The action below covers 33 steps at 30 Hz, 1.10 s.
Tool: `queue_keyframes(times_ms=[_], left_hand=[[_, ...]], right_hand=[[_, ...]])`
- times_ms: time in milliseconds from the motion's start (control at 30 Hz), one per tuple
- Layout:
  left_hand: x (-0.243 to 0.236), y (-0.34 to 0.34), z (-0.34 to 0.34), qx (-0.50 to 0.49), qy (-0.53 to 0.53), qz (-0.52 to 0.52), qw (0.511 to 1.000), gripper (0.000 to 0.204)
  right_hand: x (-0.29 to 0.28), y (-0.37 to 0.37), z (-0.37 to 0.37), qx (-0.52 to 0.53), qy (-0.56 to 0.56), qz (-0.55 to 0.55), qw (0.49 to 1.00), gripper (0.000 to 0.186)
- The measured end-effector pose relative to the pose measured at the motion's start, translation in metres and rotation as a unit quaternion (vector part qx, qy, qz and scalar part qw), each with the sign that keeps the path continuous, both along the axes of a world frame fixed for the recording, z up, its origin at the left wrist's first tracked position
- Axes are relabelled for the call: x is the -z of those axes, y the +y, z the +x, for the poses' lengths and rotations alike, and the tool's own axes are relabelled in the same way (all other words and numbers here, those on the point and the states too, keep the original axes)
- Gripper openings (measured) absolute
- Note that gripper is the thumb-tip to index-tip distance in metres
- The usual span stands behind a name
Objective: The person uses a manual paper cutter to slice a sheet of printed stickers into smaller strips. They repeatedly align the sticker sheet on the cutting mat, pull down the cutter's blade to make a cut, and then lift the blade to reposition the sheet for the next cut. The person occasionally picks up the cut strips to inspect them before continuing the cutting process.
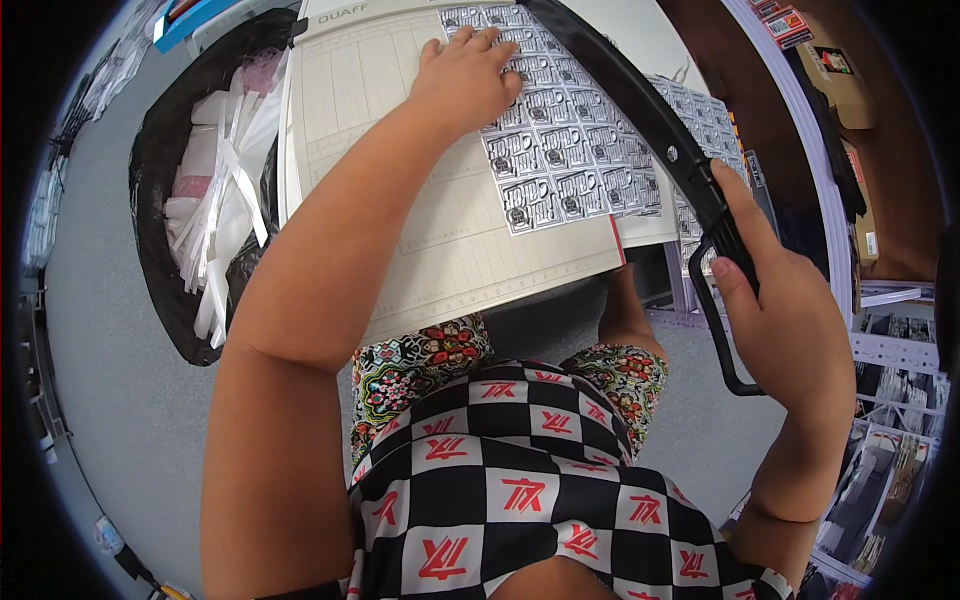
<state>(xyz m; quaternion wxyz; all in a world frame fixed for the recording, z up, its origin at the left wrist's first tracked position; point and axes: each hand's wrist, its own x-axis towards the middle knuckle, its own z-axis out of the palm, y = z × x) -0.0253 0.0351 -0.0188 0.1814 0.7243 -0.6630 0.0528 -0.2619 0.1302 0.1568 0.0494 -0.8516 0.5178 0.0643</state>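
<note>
A cream guillotine paper cutter with ruled lines lies in front of me. On its bed rests a sheet of black-and-white printed stickers, reaching under the blade arm at the right. My left hand lies flat with fingers spread, pressing the sheet's upper left part. The cutter's black blade arm runs diagonally from the top toward the lower right. My right hand is wrapped round the handle at its near end, beside a black wire guard. How close the blade edge is to the sheet is hidden.
Left of the cutter stands a black bin bag holding white paper strips. More printed sheets lie beyond the blade arm. A lilac rack with cardboard boxes rises at the right. Below is grey floor.
</note>
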Motion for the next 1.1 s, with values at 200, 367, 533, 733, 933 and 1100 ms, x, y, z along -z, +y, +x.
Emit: queue_keyframes(times_ms=[200,367,533,733,933,1100], left_hand=[[0.004,-0.002,0.002,0.001,-0.005,-0.01,1.0,0.041],[0.003,-0.002,0.001,0.001,-0.009,-0.01,1.0,0.041],[0.005,-0.004,0.002,0.005,-0.006,-0.017,1.0,0.041],[0.021,-0.009,0.015,0.015,-0.046,-0.037,0.998,0.043],[-0.013,-0.003,0.002,0.029,0.006,0.074,0.997,0.049],[-0.02,0.007,-0.001,0.021,0.025,0.068,0.997,0.046]], right_hand=[[0.003,0.002,-0.001,-0.011,0.01,-0.02,1.0,0.056],[0.005,0.003,0.0,0.001,0.002,-0.003,1.0,0.057],[0.016,0.006,-0.005,-0.006,-0.02,-0.013,1.0,0.058],[0.027,0.008,-0.005,0.007,-0.02,0.003,1.0,0.058],[0.041,0.011,-0.01,0.011,-0.051,-0.006,0.999,0.058],[0.045,0.01,-0.008,0.038,-0.049,0.033,0.998,0.058]])
